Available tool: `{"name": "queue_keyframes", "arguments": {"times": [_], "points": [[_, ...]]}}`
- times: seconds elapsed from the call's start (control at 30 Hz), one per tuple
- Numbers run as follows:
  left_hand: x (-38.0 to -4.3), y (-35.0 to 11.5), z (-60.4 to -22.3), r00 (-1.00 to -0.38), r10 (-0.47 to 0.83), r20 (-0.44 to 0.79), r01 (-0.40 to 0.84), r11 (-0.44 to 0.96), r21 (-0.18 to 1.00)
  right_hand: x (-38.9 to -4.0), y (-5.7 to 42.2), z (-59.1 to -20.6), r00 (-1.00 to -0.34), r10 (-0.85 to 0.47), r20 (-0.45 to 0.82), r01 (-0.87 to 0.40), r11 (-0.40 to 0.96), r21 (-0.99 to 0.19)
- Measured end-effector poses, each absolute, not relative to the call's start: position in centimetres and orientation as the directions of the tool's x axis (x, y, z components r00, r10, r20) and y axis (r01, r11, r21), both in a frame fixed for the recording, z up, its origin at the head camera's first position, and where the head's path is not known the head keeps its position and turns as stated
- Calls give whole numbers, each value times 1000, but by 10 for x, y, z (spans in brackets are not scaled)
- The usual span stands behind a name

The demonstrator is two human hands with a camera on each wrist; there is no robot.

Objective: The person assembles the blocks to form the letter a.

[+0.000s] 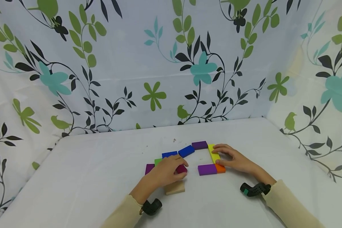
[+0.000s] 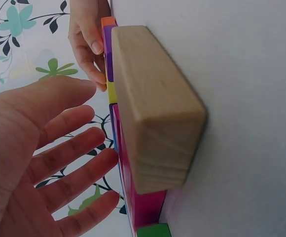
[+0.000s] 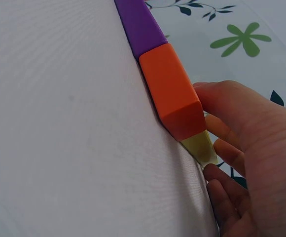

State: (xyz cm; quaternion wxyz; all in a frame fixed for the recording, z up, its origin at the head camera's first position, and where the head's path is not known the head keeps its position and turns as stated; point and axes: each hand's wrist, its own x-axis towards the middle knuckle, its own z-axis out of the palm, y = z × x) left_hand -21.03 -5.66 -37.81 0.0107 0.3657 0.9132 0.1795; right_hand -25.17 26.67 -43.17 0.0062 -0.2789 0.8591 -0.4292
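My left hand (image 1: 165, 171) reaches over the left part of a group of coloured blocks, its fingers spread and loosely extended in the left wrist view. A magenta block (image 1: 181, 169) shows just beside its fingertips. Nearer the wrist lies a plain wooden block (image 1: 175, 188), which looms large in the left wrist view. My right hand (image 1: 236, 159) rests its fingers on the yellow block (image 1: 213, 154), thumb at the near end. That end meets an orange block (image 1: 220, 168), which adjoins a purple block (image 1: 207, 169).
A dark purple block (image 1: 199, 145) and a blue block (image 1: 186, 151) continue the row at the back. Another blue block (image 1: 169, 154), a green block (image 1: 158, 161) and a plum block (image 1: 149, 168) are partly covered by the left hand. Patterned cloth (image 1: 117, 63) hangs behind the white table (image 1: 102, 177).
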Motion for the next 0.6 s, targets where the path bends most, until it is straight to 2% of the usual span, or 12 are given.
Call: {"name": "queue_keyframes", "arguments": {"times": [0.37, 0.6], "points": [[-199, -65, -382, -658, 717, 229, 750, 598, 284, -254, 265, -434, -831, -497, 248, -494, 458, -739], [-192, -72, -383, -655, 719, 233, 755, 615, 226, -254, 264, -430, -831, -507, 228, -483, 455, -749]]}}
